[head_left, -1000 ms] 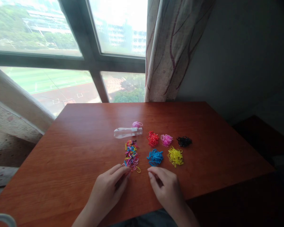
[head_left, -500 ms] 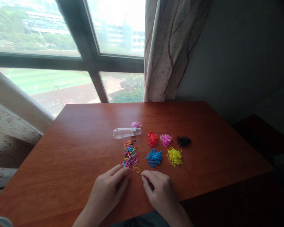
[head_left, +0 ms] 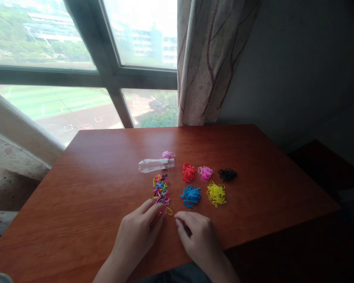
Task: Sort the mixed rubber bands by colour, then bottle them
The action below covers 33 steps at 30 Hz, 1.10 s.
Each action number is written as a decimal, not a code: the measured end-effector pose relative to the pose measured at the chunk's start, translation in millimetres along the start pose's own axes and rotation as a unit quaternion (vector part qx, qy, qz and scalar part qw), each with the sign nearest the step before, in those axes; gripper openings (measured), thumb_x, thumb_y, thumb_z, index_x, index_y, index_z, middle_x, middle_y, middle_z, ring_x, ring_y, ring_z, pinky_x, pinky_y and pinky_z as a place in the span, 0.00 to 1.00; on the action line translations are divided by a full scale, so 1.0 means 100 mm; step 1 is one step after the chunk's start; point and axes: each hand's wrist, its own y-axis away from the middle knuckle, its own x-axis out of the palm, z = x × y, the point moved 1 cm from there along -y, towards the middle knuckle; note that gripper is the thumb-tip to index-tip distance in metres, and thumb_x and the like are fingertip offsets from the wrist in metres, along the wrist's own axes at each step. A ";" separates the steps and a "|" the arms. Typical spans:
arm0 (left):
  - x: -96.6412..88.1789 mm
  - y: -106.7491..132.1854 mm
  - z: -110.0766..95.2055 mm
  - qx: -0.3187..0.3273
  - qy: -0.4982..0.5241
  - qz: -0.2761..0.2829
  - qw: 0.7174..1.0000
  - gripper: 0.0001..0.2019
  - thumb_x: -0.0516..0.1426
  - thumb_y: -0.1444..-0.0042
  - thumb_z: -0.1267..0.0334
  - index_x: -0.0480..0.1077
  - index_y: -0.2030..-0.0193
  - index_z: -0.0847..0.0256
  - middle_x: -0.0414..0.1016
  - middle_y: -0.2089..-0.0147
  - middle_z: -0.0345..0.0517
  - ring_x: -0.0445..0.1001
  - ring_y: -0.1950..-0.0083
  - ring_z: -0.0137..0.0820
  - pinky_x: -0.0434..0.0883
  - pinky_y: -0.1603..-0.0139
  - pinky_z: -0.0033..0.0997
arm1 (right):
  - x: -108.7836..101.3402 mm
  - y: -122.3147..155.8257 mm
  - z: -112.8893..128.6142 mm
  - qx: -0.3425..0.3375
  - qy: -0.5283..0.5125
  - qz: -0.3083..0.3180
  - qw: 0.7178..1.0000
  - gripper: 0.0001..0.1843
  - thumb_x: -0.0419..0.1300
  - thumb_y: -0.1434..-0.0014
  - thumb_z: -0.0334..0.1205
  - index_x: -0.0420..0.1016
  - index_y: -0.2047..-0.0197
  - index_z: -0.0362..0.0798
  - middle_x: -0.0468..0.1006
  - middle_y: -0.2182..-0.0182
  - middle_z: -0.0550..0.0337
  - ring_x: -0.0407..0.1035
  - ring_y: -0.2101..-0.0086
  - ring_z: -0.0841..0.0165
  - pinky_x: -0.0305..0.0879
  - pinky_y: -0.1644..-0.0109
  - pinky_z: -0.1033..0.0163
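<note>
A mixed heap of small coloured rubber bands [head_left: 161,190] lies on the wooden table [head_left: 100,184]. My left hand [head_left: 138,232] rests on the table with fingers stretched, its tips touching the heap's near end by a loose yellow band [head_left: 168,211]. My right hand [head_left: 196,234] lies beside it, fingers curled, tips just short of that band; I cannot see anything in it. To the right sit sorted piles: red [head_left: 188,172], pink [head_left: 205,173], black [head_left: 227,174], blue [head_left: 190,196], yellow [head_left: 216,193].
A clear plastic bottle [head_left: 155,164] lies on its side behind the heap, with a pink cap [head_left: 168,154] beside its neck. A window and a curtain [head_left: 206,63] stand beyond the table's far edge. A dark wall is at the right.
My right hand has slid left, from below the blue pile to beside my left hand near the loose yellow band. The left hand has hardly moved.
</note>
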 end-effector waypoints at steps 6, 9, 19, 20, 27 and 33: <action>0.04 -0.03 -0.05 0.018 -0.006 0.027 0.999 0.11 0.50 0.35 0.66 0.74 0.55 0.54 0.80 0.58 0.43 0.80 0.66 0.31 0.71 0.70 0.25 | 0.00 -0.01 0.00 0.003 0.004 0.007 1.000 0.11 0.52 0.35 0.33 0.75 0.60 0.51 0.80 0.68 0.59 0.75 0.67 0.66 0.65 0.61 0.66; 0.06 -0.04 -0.08 0.018 -0.011 0.075 0.997 0.11 0.50 0.34 0.66 0.74 0.58 0.54 0.79 0.62 0.42 0.80 0.67 0.32 0.71 0.70 0.26 | 0.00 -0.01 -0.01 0.004 0.006 0.008 1.000 0.10 0.52 0.35 0.33 0.75 0.60 0.51 0.80 0.68 0.59 0.75 0.67 0.66 0.64 0.61 0.66; 0.06 -0.04 -0.03 0.018 -0.045 0.015 0.999 0.11 0.50 0.34 0.65 0.73 0.54 0.54 0.80 0.58 0.42 0.81 0.65 0.33 0.70 0.71 0.28 | 0.01 0.01 -0.01 0.007 -0.003 0.011 1.000 0.10 0.52 0.35 0.32 0.75 0.60 0.51 0.80 0.68 0.60 0.75 0.67 0.67 0.63 0.61 0.67; 0.05 -0.04 -0.03 0.017 -0.048 0.017 0.999 0.11 0.50 0.34 0.66 0.74 0.55 0.54 0.81 0.59 0.41 0.80 0.66 0.32 0.69 0.72 0.27 | 0.01 0.01 -0.01 0.008 -0.004 0.010 1.000 0.10 0.52 0.35 0.33 0.75 0.60 0.51 0.80 0.68 0.60 0.75 0.67 0.67 0.63 0.61 0.67; 0.03 -0.05 -0.01 0.019 -0.054 0.014 0.998 0.11 0.49 0.34 0.65 0.73 0.58 0.54 0.80 0.60 0.40 0.79 0.67 0.30 0.68 0.71 0.26 | 0.00 0.00 -0.01 0.006 -0.015 0.004 1.000 0.10 0.52 0.35 0.33 0.75 0.60 0.51 0.80 0.67 0.60 0.75 0.67 0.67 0.62 0.60 0.66; 0.02 -0.01 0.01 -0.010 -0.086 0.027 0.996 0.10 0.51 0.33 0.61 0.73 0.58 0.53 0.78 0.64 0.38 0.78 0.69 0.30 0.65 0.72 0.26 | -0.01 0.00 0.00 0.012 -0.017 0.010 1.000 0.10 0.53 0.35 0.33 0.75 0.60 0.51 0.80 0.67 0.60 0.75 0.66 0.67 0.61 0.60 0.66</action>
